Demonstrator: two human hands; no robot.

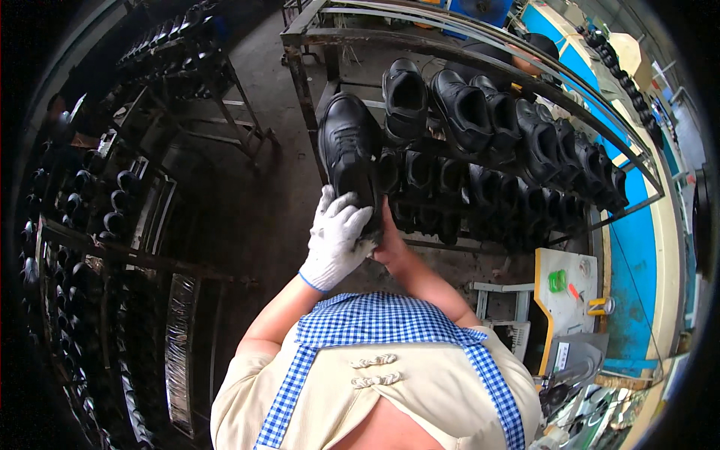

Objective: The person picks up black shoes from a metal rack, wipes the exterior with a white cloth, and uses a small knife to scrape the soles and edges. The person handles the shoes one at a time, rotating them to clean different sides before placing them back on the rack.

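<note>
A black lace-up shoe [349,142] is held out in front of me, its toe pointing away and its opening toward me. My left hand [339,234], in a white knitted glove with a blue cuff edge, grips the heel end from the left. Bare and partly hidden behind the shoe, my right hand [388,238] holds the heel from the right side. Just beyond and to the right, more black shoes [461,112] stand in rows on a dark metal rack [307,82]. The held shoe overlaps the rack's left end in the view.
On the left, other dark racks [135,259] carry many black rounded items. At right is a white-topped table [570,281] with a green container [556,281] and a yellow roll-like item [600,306]. Beyond it runs a blue-sided bench [634,262].
</note>
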